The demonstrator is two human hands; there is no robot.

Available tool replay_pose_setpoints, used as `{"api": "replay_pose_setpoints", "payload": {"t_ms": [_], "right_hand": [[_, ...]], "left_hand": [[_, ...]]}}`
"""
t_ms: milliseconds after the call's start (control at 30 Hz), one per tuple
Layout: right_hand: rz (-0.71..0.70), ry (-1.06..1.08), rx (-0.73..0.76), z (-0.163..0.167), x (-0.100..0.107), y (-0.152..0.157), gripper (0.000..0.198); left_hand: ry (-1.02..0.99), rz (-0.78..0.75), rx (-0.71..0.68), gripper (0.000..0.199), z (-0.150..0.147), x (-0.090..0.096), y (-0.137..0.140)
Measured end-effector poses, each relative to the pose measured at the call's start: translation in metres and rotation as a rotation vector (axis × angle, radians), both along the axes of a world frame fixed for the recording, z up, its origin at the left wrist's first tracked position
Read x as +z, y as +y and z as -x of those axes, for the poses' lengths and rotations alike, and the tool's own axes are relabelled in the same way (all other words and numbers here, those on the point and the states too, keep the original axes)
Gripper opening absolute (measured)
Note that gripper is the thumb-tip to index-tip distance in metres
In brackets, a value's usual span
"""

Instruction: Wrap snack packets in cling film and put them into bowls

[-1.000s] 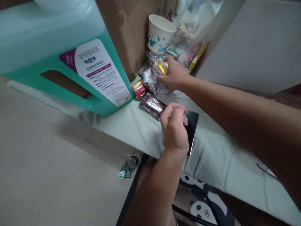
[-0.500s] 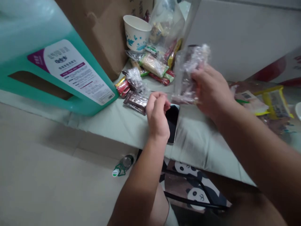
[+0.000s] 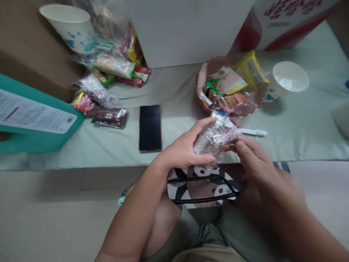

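Observation:
Between both hands, over the table's front edge, is a crinkled clear plastic wrapper [image 3: 218,133]; what lies inside it is hard to make out. My left hand [image 3: 188,145] curves around its left side, thumb and fingers gripping it. My right hand [image 3: 253,154] pinches its right edge with thumb and fingers. Just behind the wrapper stands a pinkish clear bowl [image 3: 200,98] with a gold rim, filled with packaged snacks. A white stick-like item [image 3: 252,132] lies by the bowl's front.
A black phone [image 3: 150,128] lies left of my hands. Farther left are a brown snack packet [image 3: 109,116], a pile of wrapped snacks [image 3: 114,64], a paper cup [image 3: 69,27] and a green jug [image 3: 54,136]. Another paper cup [image 3: 290,78] stands right of the bowl.
My view has swung right. Both hands have come from the snack pile to in front of the bowl, bringing the clear wrapper; my left hand now grips it too.

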State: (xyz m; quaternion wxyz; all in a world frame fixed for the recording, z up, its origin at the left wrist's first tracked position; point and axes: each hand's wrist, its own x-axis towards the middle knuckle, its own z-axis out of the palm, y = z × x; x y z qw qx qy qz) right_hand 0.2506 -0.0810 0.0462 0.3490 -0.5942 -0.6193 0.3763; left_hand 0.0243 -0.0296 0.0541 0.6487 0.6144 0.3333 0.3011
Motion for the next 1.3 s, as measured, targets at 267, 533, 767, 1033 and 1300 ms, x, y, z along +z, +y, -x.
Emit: {"api": "replay_pose_setpoints", "payload": {"t_ms": [267, 533, 767, 1033, 1300], "right_hand": [[-0.18, -0.704, -0.19, -0.091, -0.051, 0.021, 0.032], [-0.105, -0.663, -0.122, -0.104, -0.037, 0.001, 0.014], [-0.004, -0.336, -0.3, -0.088, -0.028, -0.016, 0.016], [0.156, 0.219, -0.029, -0.034, -0.027, -0.011, 0.039], [0.18, 0.211, -0.079, -0.036, -0.029, -0.015, 0.036]], "left_hand": [[0.55, -0.166, -0.078, 0.08, -0.007, -0.01, 0.017], [0.974, -0.472, 0.197, 0.059, -0.01, -0.007, 0.008], [0.893, -0.49, 0.038, 0.034, -0.002, -0.01, -0.004], [0.608, -0.641, 0.159, 0.036, -0.025, -0.026, 0.006], [0.716, -0.549, 0.197, 0.025, -0.029, -0.016, -0.009]]}}
